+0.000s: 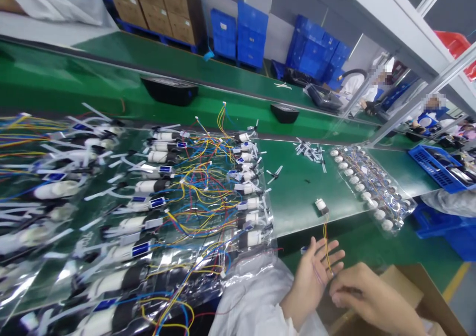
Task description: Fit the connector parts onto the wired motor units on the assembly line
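A small white and black motor [322, 206] lies on the green table near its front edge. Its yellow wires [326, 242] hang over that edge and run across my left hand [315, 271], whose palm faces up with the fingers spread. Just right of it, my right hand [366, 291] is curled near the wire ends; whatever lies between its fingertips is too small to make out. To the left, rows of white motors [250, 238] with tangled coloured wires lie on clear plastic.
White strips [310, 150] lie behind the motor. A bagged batch of parts [372, 187] and a blue basket [439, 167] are on the right. An open cardboard box [431, 296] stands below my right hand. Metal shelf posts [405, 105] rise beyond. Other people are in the background.
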Tool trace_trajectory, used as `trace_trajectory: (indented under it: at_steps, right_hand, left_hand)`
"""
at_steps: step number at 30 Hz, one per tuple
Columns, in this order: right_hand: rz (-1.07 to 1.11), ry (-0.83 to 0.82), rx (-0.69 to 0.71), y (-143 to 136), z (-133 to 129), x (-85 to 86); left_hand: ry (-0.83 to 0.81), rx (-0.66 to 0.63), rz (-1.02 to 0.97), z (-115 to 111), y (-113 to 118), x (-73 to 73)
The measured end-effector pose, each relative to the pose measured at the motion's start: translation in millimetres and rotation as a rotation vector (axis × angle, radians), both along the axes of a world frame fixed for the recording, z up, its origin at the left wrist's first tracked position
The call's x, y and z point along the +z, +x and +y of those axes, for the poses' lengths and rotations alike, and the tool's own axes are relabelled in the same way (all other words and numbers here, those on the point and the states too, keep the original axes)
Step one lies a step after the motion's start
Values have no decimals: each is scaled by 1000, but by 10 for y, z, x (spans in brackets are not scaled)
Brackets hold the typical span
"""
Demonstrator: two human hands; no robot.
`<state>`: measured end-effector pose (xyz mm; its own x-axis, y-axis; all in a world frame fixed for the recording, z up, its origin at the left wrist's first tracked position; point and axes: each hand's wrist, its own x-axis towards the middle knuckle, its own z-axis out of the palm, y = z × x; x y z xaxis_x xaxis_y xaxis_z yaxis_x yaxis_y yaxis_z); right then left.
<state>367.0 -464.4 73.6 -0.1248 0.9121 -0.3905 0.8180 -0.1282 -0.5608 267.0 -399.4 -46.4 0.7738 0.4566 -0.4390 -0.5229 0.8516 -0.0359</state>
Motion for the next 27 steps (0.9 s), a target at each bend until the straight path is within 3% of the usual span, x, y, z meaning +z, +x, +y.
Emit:
trace_trajectory:
  at_steps: [5,8,11,13,16,18,22,27]
  right_hand:
    - [49,-55,-18,111,-175,-13]
    - [203,23,-111,284,-89,-43]
    - [163,335,-419,447,267,-192]
    - [35,518,-539,490,588,-363]
    - [-9,560,-491,465,971,-605]
    - [19,539,-441,437,1055,-673]
    - [143,420,-350,435,821,-550]
    - [415,230,-300,236,408,-423]
  left_hand:
    - [79,35,51,15,-65,21]
    - [164,47,78,69,-81,-15]
    - [258,38,111,141,-76,-90]
    - [325,35,153,176,-67,-151]
    - [436,52,263,200,-62,-234]
    - [519,105,370,204,-70,-261]
    - [675,225,498,157,-116,-185]
    - [820,194,421,1,-200,32]
